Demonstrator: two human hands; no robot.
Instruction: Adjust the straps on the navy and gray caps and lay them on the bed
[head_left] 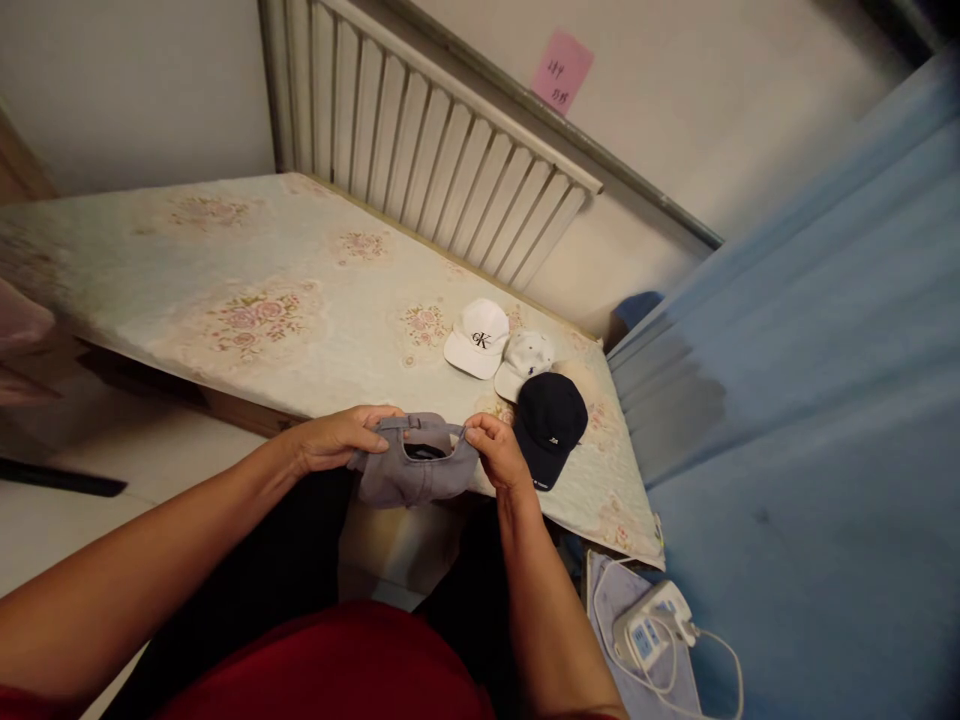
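Both hands hold a grey baseball cap [416, 478] in front of my body, with its back opening and adjusting strap facing me. My left hand [346, 438] is closed on the cap's left side, thumb on the fabric. At the right end of the strap, my right hand [495, 446] pinches the cap's edge. Beyond them on the bed lie a white cap [478, 338] with black letters, a pale cap [527, 358] with a small dark logo, and a dark navy cap [553, 415]. The navy cap partly covers a beige cap-like thing [581, 385].
A flower-patterned cover lies over the bed [300, 260]. Behind it, a white radiator [435, 150] runs along the wall. A blue curtain [795, 400] hangs at the right. At lower right, a white power strip [651, 630] with cables rests on a small stand.
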